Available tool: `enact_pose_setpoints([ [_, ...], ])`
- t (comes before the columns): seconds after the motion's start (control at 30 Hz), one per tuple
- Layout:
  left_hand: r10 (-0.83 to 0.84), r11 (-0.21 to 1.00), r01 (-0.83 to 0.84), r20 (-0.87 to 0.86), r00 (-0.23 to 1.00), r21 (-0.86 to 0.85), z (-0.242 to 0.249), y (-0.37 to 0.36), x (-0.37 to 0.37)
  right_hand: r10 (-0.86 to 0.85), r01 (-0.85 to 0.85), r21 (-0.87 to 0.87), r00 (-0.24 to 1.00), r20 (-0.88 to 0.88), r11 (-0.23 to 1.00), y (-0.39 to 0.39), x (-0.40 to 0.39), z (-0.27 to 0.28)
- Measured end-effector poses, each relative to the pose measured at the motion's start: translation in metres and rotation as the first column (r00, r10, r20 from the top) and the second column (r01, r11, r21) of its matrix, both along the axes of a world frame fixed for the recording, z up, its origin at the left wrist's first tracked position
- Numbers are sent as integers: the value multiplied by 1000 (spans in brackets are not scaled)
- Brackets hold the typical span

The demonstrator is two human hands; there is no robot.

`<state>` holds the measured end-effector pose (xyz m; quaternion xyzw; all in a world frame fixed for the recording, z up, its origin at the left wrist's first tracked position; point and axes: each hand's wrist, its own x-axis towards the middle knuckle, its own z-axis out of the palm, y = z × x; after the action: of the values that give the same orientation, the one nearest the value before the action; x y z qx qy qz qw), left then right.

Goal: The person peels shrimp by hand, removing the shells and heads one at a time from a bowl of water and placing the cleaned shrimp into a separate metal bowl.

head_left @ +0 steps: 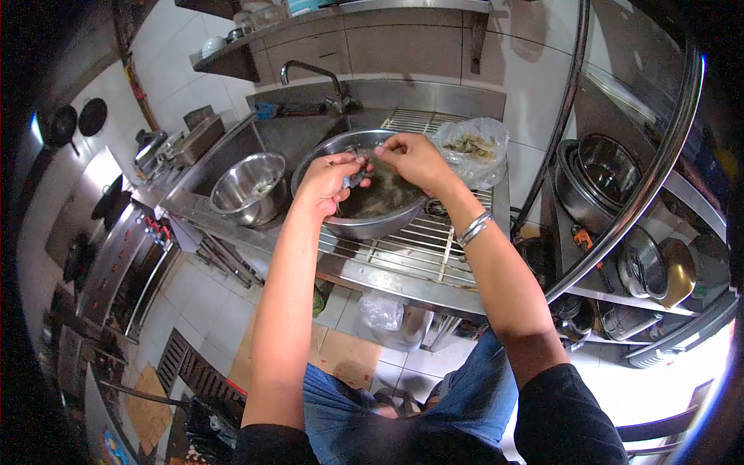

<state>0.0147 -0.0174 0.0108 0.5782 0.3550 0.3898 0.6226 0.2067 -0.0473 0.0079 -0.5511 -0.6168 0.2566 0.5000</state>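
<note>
Over a large steel basin (380,226) of murky water, my left hand (335,180) is closed around a small, wet, grey shrimp-like piece (356,175). Its exact kind is hard to make out. My right hand (415,160) is beside it, thumb and fingertips pinched together; whatever is between them is too small to name. Pale lumps lie under the water in the basin. To the left, a smaller steel bowl (246,182) holds a few pale bits. A clear plastic bag (474,155) with brownish-yellow scraps lies to the right of the basin.
The basin rests on a wire rack (395,262) beside the steel sink (298,133) with its faucet (314,74). A shelf of nested pots (593,182) stands at right behind a curved metal rail (659,182). A wall shelf (341,12) hangs above.
</note>
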Motion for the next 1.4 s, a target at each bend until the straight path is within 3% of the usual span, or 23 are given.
enact_pose_setpoints([
  [0.13,-38,998,45,-138,990,50,-4,1,1,153,-178,189,978,140,966,-2,-5,-3],
  [0.23,-35,997,47,-199,979,55,-5,1,2,47,-84,127,961,274,988,-15,-6,8],
  [0.37,-32,997,44,-165,986,68,-6,-2,4,28,-53,73,954,298,996,-14,-4,8],
  [0.57,16,995,13,-291,957,98,-3,-5,5,-8,-100,193,870,493,976,-22,-11,12],
  [0.8,-28,998,42,-249,968,51,-1,-4,4,2,-148,216,829,560,965,-25,-12,15],
  [0.83,-103,995,103,-179,978,-9,0,-2,-1,-6,-170,244,809,587,955,-25,-10,14],
  [0.93,-171,981,170,6,985,-89,-2,4,-6,-53,-105,320,891,450,942,-9,13,13],
  [0.97,-161,978,175,118,980,-114,-3,7,-7,-211,34,448,912,351,893,-5,25,17],
  [1.03,-55,988,74,143,988,-134,-3,8,-7,-449,258,634,879,159,729,7,58,25],
  [1.07,-23,986,55,193,981,-158,-4,10,-8,-538,341,698,840,75,629,14,75,21],
  [1.1,5,983,40,240,971,-181,-5,12,-8,-535,339,699,841,74,629,12,83,11],
  [1.13,41,982,8,257,966,-187,-3,11,-7,-731,403,645,563,385,650,6,87,2],
  [1.17,39,983,9,259,965,-182,-1,11,-6,-747,481,606,179,640,634,2,90,-7],
  [1.2,101,979,-48,267,959,-198,3,6,-5,-829,389,735,191,525,555,-4,83,-6],
  [1.23,166,970,-107,272,948,-220,2,4,-5,-825,387,732,192,531,561,-7,73,5],
  [1.27,174,970,-117,273,946,-213,-2,11,-6,-744,368,649,388,544,666,-8,63,17],
  [1.33,211,967,-163,255,943,-198,-1,6,-5,-500,184,542,690,523,820,-13,36,29],
  [1.37,250,962,-211,243,937,-174,2,4,-5,-343,28,523,785,517,852,-18,19,31],
  [1.4,253,961,-216,243,936,-171,2,6,-3,-149,-87,340,779,609,936,-21,3,33],
])
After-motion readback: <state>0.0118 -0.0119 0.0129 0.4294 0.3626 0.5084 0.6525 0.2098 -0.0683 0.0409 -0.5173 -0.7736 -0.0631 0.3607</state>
